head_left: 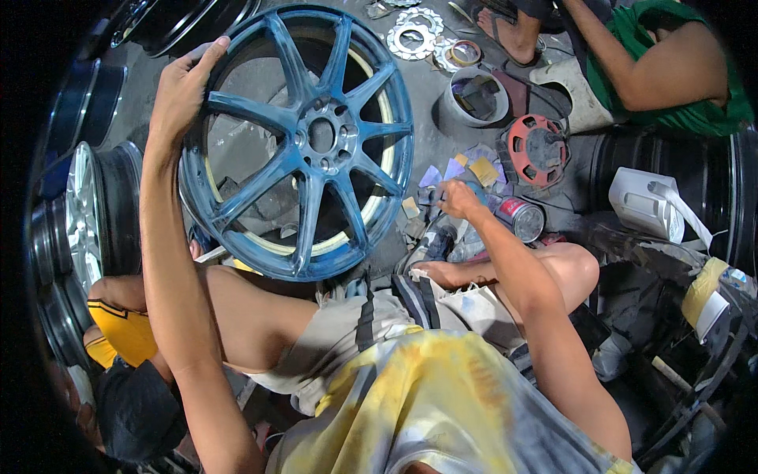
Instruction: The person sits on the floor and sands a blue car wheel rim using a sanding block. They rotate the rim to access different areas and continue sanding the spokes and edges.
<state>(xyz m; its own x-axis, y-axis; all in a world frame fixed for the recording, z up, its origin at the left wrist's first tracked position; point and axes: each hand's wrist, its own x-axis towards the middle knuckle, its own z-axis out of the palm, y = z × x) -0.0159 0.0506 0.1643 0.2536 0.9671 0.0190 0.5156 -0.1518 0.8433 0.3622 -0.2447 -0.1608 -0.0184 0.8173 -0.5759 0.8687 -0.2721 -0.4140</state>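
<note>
The left hand [183,88] is clamped over the upper rim of a blue-painted, eight-spoked metal car wheel [304,138], gripping it at about the wheel's ten o'clock with the fingers curled over the edge and the arm stretched out straight. The wheel stands tilted on its edge on the grey concrete floor [442,142], its lower rim resting against the person's bare knees, its bare metal hub with bolt holes facing the camera. The right hand [458,197] is well apart from the left, down at the wheel's four o'clock, fingers bunched and closed on something small among a scatter of sandpaper scraps in purple, tan and white [466,170]; what exactly it pinches cannot be told. Just beside that hand, at its three o'clock, lies a small red-and-silver tin can [521,217]. Farther off, at the hand's one o'clock, sits a red round plastic guard-like disc [537,148], and beyond it a grey round bucket [476,96]. At twelve o'clock of the wheel lie flat silver perforated metal rings [414,33] and a roll of tape [464,53]. A white plastic jug [643,204] stands at the far right. Another person in a green shirt [671,71] crouches at the upper right, and silver and dark wheels [91,209] are stacked along the left edge.
</note>
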